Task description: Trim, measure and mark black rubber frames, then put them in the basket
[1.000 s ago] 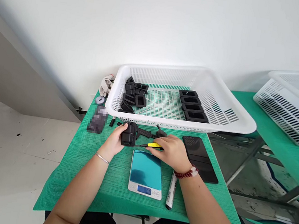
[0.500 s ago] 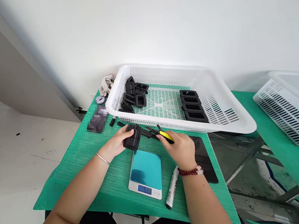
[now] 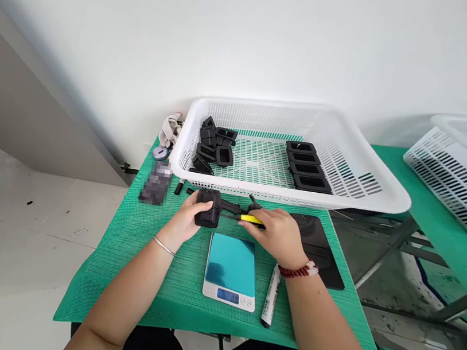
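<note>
My left hand (image 3: 186, 219) grips a black rectangular plastic part (image 3: 208, 209) with rounded corners, its thumb across the face. Closed around a yellow-and-black utility knife (image 3: 252, 219), my right hand (image 3: 279, 233) is just to the right of that part. The knife's thin blade points left toward the part; whether it touches cannot be made out. Behind the knife lies a black strip-like piece (image 3: 231, 206), partly hidden. Below both hands on the green mat is a small digital scale (image 3: 232, 264) with a teal platform, and nothing lies on it.
A large white basket (image 3: 287, 193) stands behind the hands, with loose black parts (image 3: 216, 143) at left and a row of black frames (image 3: 309, 167) at right. A white marker (image 3: 271, 296) and a dark flat panel (image 3: 324, 257) lie rightward. Another basket (image 3: 455, 171) stands far right.
The knife has turned more level and moved slightly down, toward the black part. My left hand has tilted the part a little. The whole view has shifted slightly.
</note>
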Available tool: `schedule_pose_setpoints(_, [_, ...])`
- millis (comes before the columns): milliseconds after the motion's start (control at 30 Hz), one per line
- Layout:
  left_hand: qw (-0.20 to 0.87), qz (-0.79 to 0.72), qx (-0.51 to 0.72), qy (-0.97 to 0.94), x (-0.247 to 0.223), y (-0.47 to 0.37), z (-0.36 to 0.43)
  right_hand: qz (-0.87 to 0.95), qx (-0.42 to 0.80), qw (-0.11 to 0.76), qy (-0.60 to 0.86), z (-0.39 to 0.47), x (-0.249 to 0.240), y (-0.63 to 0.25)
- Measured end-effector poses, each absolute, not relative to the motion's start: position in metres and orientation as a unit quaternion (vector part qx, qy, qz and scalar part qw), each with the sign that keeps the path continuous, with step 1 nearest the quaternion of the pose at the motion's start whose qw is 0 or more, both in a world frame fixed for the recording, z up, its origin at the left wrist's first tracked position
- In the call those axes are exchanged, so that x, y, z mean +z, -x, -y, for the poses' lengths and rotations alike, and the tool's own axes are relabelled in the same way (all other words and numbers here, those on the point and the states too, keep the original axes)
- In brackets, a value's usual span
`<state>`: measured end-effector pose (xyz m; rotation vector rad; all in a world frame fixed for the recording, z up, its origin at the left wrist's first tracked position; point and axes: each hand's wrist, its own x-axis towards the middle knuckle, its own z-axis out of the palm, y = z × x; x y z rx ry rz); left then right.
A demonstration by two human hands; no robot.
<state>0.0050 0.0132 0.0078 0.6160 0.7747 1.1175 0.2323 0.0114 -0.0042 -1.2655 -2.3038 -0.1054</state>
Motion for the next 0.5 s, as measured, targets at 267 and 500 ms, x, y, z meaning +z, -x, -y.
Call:
schedule_pose_setpoints(267, [0.745,-0.346,0.487,-0.296,0.0078,-0.008,-0.0101,0.784,-0.106,0.309,0.527,-0.0142,-0.0083,-0.2375])
schedule_pose_setpoints(500, [0.693,-0.321,0.586,-0.272,0.0044,-0.0083,-0.0149,0.83,-0.021,0.286,0.479,-0.0131,-0.0024,-0.2312])
